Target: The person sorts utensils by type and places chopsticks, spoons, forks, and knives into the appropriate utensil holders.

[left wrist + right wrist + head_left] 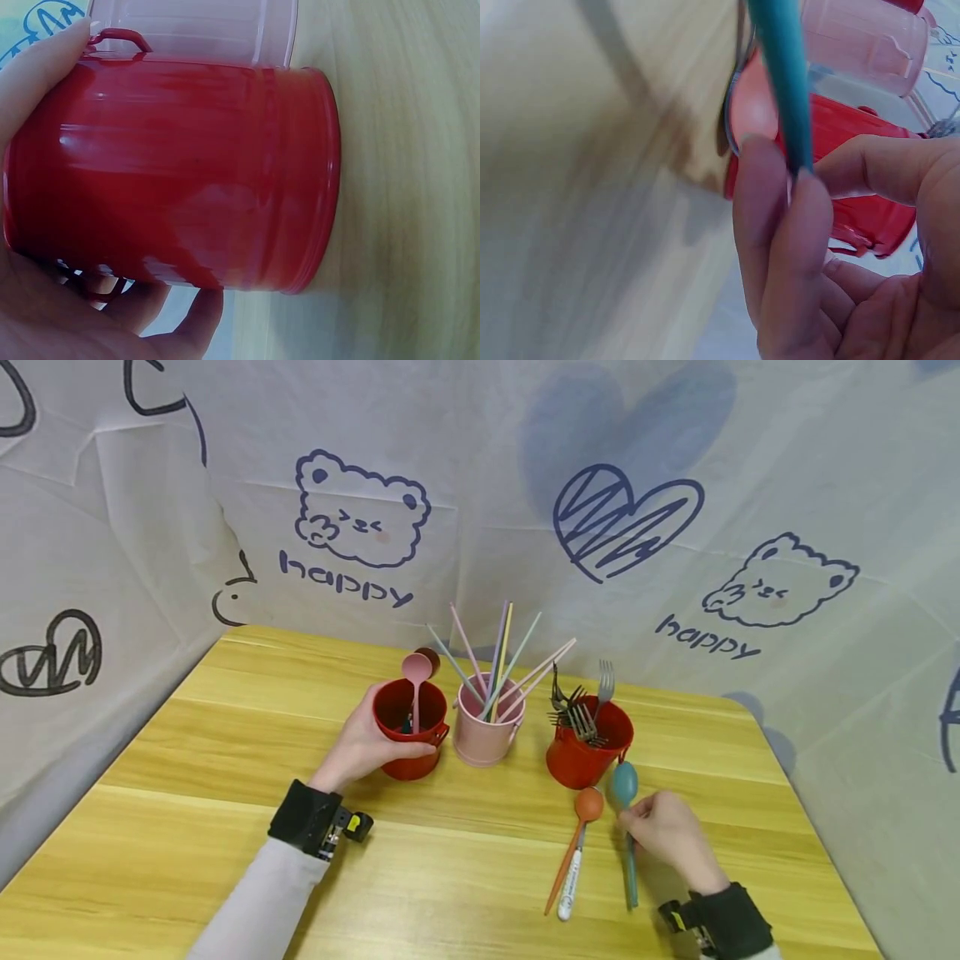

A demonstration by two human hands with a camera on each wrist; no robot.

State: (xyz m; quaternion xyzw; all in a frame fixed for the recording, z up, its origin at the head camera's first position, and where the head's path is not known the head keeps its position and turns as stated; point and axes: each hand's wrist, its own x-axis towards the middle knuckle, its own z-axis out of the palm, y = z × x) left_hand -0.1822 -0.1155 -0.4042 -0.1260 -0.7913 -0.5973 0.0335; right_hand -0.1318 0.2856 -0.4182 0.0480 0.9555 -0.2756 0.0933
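My left hand [367, 743] grips a red bucket [172, 172] at the left, its thumb and fingers around opposite sides. A pink spoon [417, 672] and a dark red spoon [431, 657] stick up from that bucket. At the right, my right hand [663, 831] pinches the handle of a teal spoon [625, 783] between thumb and fingertips, the bowl pointing away toward the back. An orange spoon [588, 804] lies just left of it, partly over another utensil with a white handle [570, 883], whose head is hidden in the head view.
Between the hands stands a pink bucket [483, 747] with several thin pastel sticks [501, 652]. A second red bucket [573, 760] with several forks [588, 718] is behind the loose spoons. The wooden table [420, 893] ends at a printed cloth [495, 527].
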